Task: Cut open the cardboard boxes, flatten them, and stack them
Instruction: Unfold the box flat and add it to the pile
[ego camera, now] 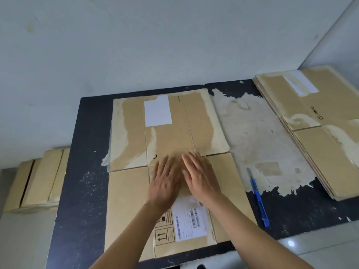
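1. A flattened cardboard box (169, 152) lies spread on the dark table (87, 171), directly under both hands.
2. The left hand (165, 183) and right hand (200, 175) press flat on its middle, side by side, fingers straight, gripping nothing.
3. A blue utility knife (258, 197) lies on the table just right of the box, apart from the hands.
4. A stack of flattened boxes (310, 123) sits at the table's far right.
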